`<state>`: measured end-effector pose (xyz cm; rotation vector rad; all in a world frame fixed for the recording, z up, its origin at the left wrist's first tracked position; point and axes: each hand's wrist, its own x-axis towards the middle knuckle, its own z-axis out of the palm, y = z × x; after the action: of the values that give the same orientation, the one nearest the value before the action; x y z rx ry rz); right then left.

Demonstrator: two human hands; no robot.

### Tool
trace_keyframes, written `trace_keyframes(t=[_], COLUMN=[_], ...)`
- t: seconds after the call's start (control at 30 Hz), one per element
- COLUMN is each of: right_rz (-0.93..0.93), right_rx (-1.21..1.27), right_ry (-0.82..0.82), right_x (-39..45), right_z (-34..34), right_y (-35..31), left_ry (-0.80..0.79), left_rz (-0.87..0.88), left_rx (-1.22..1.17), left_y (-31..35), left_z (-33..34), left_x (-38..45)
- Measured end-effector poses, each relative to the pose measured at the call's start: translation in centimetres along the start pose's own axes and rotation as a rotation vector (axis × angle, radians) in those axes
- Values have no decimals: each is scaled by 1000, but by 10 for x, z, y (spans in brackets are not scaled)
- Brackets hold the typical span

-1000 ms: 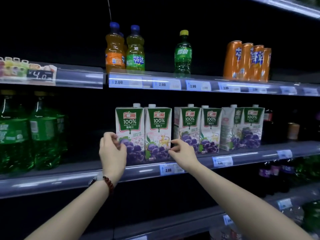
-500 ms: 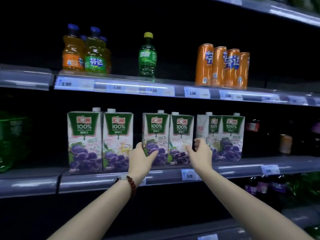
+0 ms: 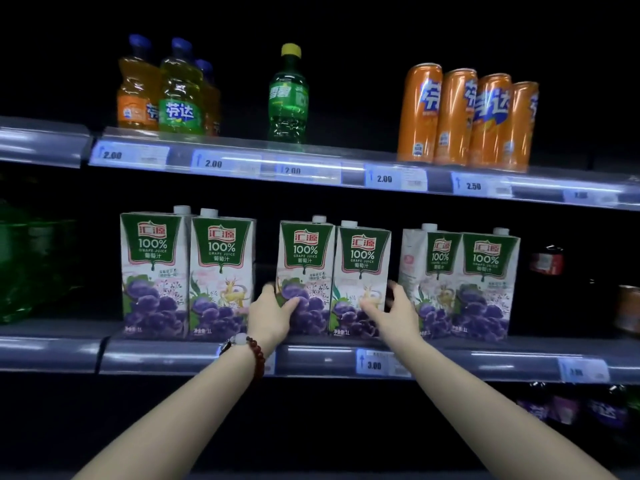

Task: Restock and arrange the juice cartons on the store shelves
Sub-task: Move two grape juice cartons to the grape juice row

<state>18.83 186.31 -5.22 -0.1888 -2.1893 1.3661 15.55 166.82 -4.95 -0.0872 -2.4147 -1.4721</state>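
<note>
Three pairs of white-and-green grape juice cartons stand upright on the middle shelf [image 3: 194,356]: a left pair [image 3: 187,275], a middle pair [image 3: 332,278] and a right pair [image 3: 460,285]. My left hand [image 3: 273,313], with a bead bracelet at the wrist, grips the lower left corner of the middle pair's left carton [image 3: 304,271]. My right hand [image 3: 391,311] wraps the lower right edge of that pair's right carton [image 3: 362,271], fingers reaching into the gap before the right pair. Both cartons stand on the shelf.
The upper shelf [image 3: 311,168] carries orange and yellow soda bottles [image 3: 166,91], a green bottle [image 3: 289,95] and several orange cans [image 3: 467,116]. Large green bottles [image 3: 31,268] stand at the far left, dark bottles and a can at the far right. Price tags line the shelf rails.
My hands left the left pair of cartons and moved right to the middle pair, closing on its two outer sides. The view has shifted right and closer.
</note>
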Motion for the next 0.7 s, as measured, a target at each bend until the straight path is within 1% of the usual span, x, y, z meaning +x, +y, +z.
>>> trace_keyframes(t=[0.17, 0.27, 0.47, 0.6, 0.7], right_rz=[-21, -26, -19, -26, -29], right_rx=[96, 123, 176, 187, 164], right_ry=[-59, -86, -193, -211, -200], right_x=[1, 0, -3, -3, -2], right_z=[-7, -10, -11, -9, -5], right_y=[-2, -2, -1, -2, -3], left_ry=[35, 66, 84, 97, 148], left_rz=[30, 41, 96, 132, 186], left_rx=[24, 88, 179, 241, 314], left_y=[2, 1, -8, -6, -3], left_z=[-3, -4, -19, -27, -37], left_x=[-2, -2, -5, -4, -4])
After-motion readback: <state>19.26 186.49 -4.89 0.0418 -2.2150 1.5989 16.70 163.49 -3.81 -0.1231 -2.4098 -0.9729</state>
